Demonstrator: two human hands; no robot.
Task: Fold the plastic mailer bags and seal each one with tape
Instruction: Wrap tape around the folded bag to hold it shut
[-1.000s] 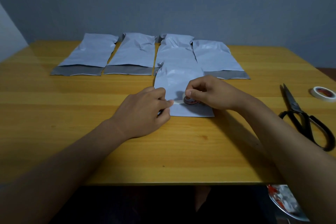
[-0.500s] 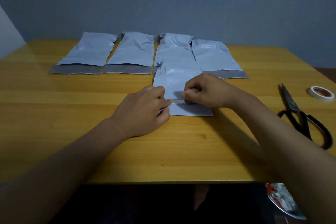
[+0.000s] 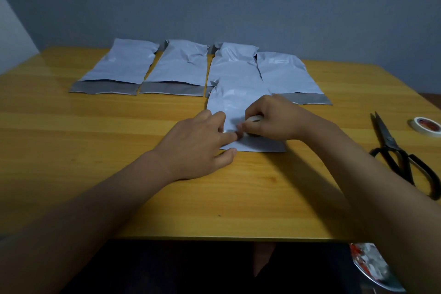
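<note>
On the desk (image 3: pixel 238 198), the left hand (image 3: pixel 198 145) presses extended fingers onto the near mailer bag (image 3: pixel 236 102), probably to hold its fold flat, while the right hand (image 3: pixel 269 119) grips a tape roll (image 3: pixel 254 119) against it, apparently laying tape.

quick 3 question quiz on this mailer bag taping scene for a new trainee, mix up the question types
1. True or false: the scissors are in the person's right hand.
2. Which hand holds the tape roll over the folded mailer bag? A) left B) right C) neither
3. Fill in: the spare tape roll lies on the table just beyond the ____.

Key
1. False: the scissors lie untouched on the table at the right.
2. B: the right hand grips it, while the left hand presses fingers down on the bag's near left edge.
3. Scissors.
</note>
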